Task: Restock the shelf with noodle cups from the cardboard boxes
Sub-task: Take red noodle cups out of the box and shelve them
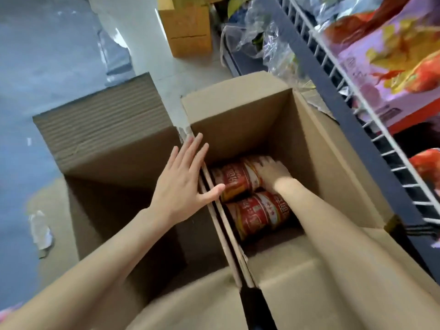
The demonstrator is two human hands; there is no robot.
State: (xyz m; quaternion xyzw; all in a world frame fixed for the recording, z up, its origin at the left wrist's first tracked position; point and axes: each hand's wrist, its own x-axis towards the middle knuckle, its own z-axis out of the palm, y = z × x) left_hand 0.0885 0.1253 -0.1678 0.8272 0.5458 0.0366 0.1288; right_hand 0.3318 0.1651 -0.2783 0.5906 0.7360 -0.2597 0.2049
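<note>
Down low, two open cardboard boxes stand side by side, their touching walls under the left hand, whose spread, straight fingers rest there. Right of those fingers, the right hand curls over a noodle cup deep in the right box; another cup lies nearer. Beyond, a wire shelf crowds the box's right flap

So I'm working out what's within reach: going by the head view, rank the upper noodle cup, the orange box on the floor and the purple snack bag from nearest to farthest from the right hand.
1. Upper noodle cup, in the open box, under the right hand.
2. Purple snack bag, on the wire shelf to the right.
3. Orange box, on the floor, top of the view.
</note>
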